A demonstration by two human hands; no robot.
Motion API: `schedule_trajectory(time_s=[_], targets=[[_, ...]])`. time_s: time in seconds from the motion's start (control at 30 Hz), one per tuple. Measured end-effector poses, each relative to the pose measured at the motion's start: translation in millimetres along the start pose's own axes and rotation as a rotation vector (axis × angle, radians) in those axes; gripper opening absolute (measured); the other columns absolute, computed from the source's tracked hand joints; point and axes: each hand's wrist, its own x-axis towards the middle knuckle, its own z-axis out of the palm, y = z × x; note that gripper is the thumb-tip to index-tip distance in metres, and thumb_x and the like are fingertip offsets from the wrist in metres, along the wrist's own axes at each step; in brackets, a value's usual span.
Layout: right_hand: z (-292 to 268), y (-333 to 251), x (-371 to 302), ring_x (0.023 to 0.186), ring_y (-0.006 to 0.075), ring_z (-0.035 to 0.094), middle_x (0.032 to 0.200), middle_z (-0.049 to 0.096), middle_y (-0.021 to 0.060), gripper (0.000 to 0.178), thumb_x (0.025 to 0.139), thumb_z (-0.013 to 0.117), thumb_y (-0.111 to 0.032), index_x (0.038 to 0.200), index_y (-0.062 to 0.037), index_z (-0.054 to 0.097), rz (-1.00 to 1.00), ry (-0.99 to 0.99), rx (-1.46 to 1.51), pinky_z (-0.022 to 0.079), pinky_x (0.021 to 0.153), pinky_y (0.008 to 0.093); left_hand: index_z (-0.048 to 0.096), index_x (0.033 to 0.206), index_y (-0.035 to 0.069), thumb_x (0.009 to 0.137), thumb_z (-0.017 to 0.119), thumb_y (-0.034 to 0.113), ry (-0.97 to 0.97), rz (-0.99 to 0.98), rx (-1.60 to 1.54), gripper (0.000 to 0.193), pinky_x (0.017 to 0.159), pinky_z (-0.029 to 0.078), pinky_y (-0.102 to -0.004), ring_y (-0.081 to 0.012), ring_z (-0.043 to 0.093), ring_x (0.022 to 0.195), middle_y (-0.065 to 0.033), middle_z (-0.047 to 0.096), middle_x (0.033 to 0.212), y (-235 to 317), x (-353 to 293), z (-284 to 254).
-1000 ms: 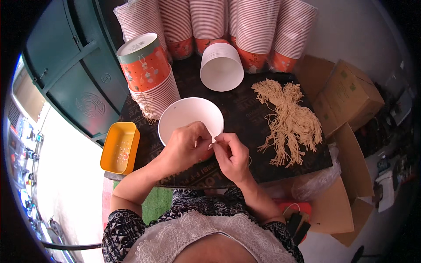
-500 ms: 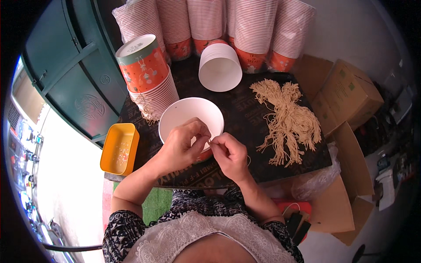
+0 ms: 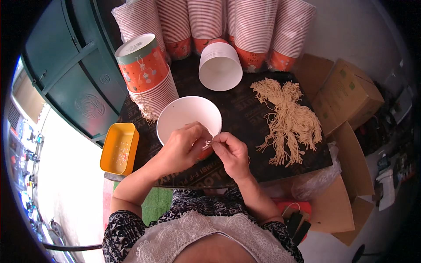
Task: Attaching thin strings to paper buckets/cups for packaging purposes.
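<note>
Above the near side of the black, printed bench (image 3: 245,114), both hands close in on a thin, pale cord (image 3: 211,141)!
Fingertips nearly touching now: the left hand (image 3: 182,145), curled, pinches the cord between thumb and finger, and the right hand (image 3: 230,155) nips it from the other side, right at the rim of a round, white-lined, orange paper tub (image 3: 186,115), its mouth open, standing just beyond the knuckles.
</note>
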Motion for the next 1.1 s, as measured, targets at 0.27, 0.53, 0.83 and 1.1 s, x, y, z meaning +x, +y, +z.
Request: schedule_trajectory(time_s=[0.27, 0.53, 0.83, 1.1], targets=[[1, -1, -2, 0.073, 0.0021, 0.051, 0.08, 0.06, -0.0032, 0.007, 0.095, 0.061, -0.008, 0.096, -0.0007, 0.062, 0.028, 0.034, 0.004, 0.044, 0.063, 0.0208, 0.061, 0.085, 0.0, 0.079, 0.067, 0.0, 0.004, 0.041, 0.005, 0.009, 0.081, 0.048, -0.0413, -0.0326, 0.063, 0.083, -0.0136, 0.064, 0.08, 4, 2, 0], [-11, -26, -9, 0.061, 0.0036, 0.044, 0.074, 0.05, -0.0009, 0.011, 0.088, 0.061, 0.006, 0.098, 0.0021, 0.063, -0.158, 0.118, -0.303, 0.035, 0.054, 0.0202, 0.059, 0.083, 0.0, 0.078, 0.065, -0.002, 0.036, 0.068, 0.016, 0.008, 0.082, 0.048, -0.0415, -0.0348, 0.063, 0.083, -0.0141, 0.063, 0.079, 0, 0, -1], [-23, -38, -23, 0.053, 0.0205, 0.054, 0.07, 0.056, 0.0089, 0.015, 0.079, 0.068, 0.008, 0.091, 0.001, 0.065, -0.406, 0.127, -0.785, 0.04, 0.048, 0.0315, 0.058, 0.08, 0.0, 0.078, 0.064, -0.002, 0.03, 0.081, 0.064, 0.007, 0.082, 0.047, -0.0425, -0.0357, 0.062, 0.081, -0.0149, 0.061, 0.075, -1, -3, -3], [-29, -24, -32, 0.056, 0.0268, 0.063, 0.068, 0.063, 0.0118, 0.01, 0.083, 0.066, 0.003, 0.092, -0.0019, 0.065, -0.392, 0.132, -0.792, 0.047, 0.05, 0.0338, 0.057, 0.077, -0.002, 0.077, 0.06, -0.003, 0.038, -0.063, 0.092, 0.003, 0.068, 0.048, -0.0424, -0.0379, 0.061, 0.073, -0.0179, 0.059, 0.071, 6, -6, -8]])
